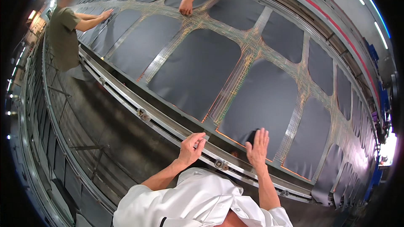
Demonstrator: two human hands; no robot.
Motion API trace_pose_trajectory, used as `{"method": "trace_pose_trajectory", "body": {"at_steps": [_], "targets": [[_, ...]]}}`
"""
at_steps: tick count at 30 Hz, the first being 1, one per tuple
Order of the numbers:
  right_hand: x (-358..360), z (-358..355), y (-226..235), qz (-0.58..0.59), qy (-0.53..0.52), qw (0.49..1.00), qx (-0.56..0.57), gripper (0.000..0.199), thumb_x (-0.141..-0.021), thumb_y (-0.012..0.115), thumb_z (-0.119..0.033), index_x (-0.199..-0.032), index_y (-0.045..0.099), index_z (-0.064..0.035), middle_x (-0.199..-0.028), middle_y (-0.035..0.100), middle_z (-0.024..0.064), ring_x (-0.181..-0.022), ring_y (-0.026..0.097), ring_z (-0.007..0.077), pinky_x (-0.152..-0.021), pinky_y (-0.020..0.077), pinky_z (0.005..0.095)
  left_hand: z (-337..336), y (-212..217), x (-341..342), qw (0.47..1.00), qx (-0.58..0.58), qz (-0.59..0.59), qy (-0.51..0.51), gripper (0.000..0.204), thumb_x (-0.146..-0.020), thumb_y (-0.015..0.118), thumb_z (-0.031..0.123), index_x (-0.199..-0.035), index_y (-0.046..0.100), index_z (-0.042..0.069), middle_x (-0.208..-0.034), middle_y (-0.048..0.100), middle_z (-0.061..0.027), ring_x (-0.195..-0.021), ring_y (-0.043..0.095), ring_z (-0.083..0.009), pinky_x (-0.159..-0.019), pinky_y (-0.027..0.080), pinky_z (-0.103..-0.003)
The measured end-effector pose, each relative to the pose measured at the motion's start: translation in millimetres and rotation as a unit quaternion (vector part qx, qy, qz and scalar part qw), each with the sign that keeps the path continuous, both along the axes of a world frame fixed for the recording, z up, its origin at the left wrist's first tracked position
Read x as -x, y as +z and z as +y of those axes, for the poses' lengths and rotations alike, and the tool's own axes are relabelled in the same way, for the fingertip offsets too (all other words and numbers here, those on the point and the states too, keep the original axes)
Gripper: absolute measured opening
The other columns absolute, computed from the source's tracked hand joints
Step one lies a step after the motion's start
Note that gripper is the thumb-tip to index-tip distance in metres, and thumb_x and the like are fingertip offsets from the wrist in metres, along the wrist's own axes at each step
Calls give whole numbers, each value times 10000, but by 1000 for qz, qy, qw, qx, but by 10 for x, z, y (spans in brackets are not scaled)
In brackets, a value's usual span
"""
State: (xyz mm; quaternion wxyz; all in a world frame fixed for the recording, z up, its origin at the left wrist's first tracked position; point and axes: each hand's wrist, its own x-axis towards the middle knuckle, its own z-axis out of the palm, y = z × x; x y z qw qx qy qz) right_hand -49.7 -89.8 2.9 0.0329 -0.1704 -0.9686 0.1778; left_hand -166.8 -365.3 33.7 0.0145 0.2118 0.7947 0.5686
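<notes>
Dark grey sheets with rounded corners lie on a long table in front of me. My right hand (258,146) is stretched out, fingers extended, at the near edge of one dark grey sheet (261,96). Beside its thumb is a small black patch (251,136); whether it is shadow or an object I cannot tell. My left hand (191,148) hovers by the metal rail (168,132) along the table's near side. Its fingers are curled toward the thumb, and anything between them is too small to make out.
Between the sheets run strips with green and orange lines (252,50). A co-worker in an olive shirt (63,38) stands at the far left, reaching over the table. Another person's hand (185,6) touches the far side. Round fittings (143,114) sit on the rail.
</notes>
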Motion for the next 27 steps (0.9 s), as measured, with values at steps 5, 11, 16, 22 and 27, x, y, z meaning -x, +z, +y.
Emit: {"method": "trace_pose_trajectory", "body": {"at_steps": [5,11,16,22,27], "targets": [[-264,78,-124,-64,110,991,-40,786,-933,583,-393,-1502,271,49,-1595,195,248,-1481,157,433,-1202,133,531,6,-48,-37,1000,-11,-19,-14,219,-882,664,25,-1098,663,-9,-974,698,-129,-788,687,-195,-659,560,-288],[-194,210,-233,-29,88,995,-48,781,-924,585,-410,-1507,289,18,-1597,219,220,-1479,171,430,-1193,147,554,506,-144,33,993,1,14,-114,296,-876,685,72,-1159,640,-3,-1071,687,-133,-939,683,-251,-772,564,-344],[-205,-131,-59,-62,194,979,-22,722,-919,565,-404,-1481,362,1,-1578,282,201,-1467,202,438,-1183,163,576,773,-246,93,948,131,143,-252,577,-950,594,388,-1370,499,5,-1409,505,-184,-1343,433,-359,-1088,355,-495],[-548,-208,214,-84,162,975,124,568,-978,502,-357,-1427,464,-10,-1547,358,188,-1452,277,396,-1183,206,522,878,-384,-105,849,324,106,-404,690,-1003,443,500,-1477,376,3,-1588,268,-185,-1483,194,-393,-1181,166,-579],[-762,-430,294,-33,-14,991,128,558,-970,514,-317,-1418,468,11,-1539,361,213,-1453,263,413,-1179,208,519,938,-370,-124,859,249,200,-399,678,-1006,439,481,-1482,368,4,-1585,274,-187,-1482,199,-391,-1181,150,-591]]}}
